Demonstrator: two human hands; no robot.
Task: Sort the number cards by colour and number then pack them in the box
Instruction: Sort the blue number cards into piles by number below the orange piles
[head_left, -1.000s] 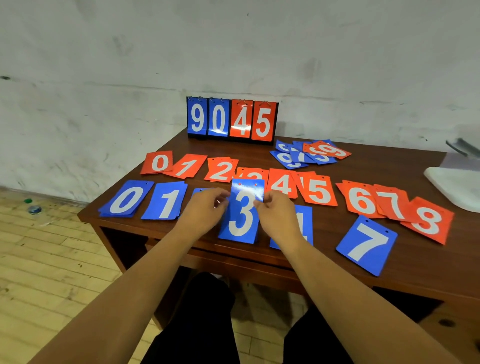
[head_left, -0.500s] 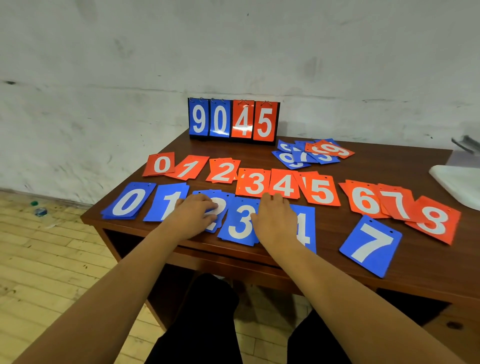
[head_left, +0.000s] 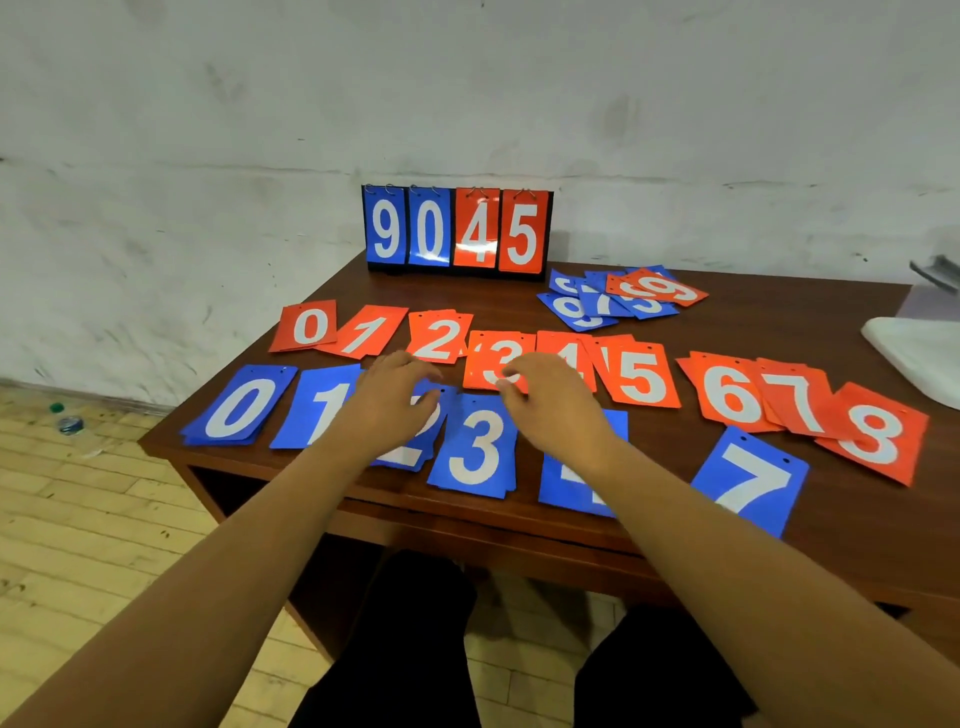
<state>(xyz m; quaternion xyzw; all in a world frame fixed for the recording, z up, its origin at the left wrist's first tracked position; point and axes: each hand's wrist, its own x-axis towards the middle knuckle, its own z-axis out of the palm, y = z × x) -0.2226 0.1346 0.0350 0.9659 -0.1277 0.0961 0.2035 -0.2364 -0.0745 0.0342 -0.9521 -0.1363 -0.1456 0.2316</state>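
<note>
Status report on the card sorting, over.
Left hand open over blue 2 pile. Right hand at orange 3, grip unclear. Blue 3 flat in its row. Mixed pile at back unsorted.

A: Soft, even light is washing over the wall (head_left: 208, 104), keeping everything bright.
B: Agreed. The bench (head_left: 753, 322) is giving a dull sheen, its underside is sitting in deep shadow, and the wide lens is bending the edges, blurring the white object (head_left: 914, 353) at right.
</note>
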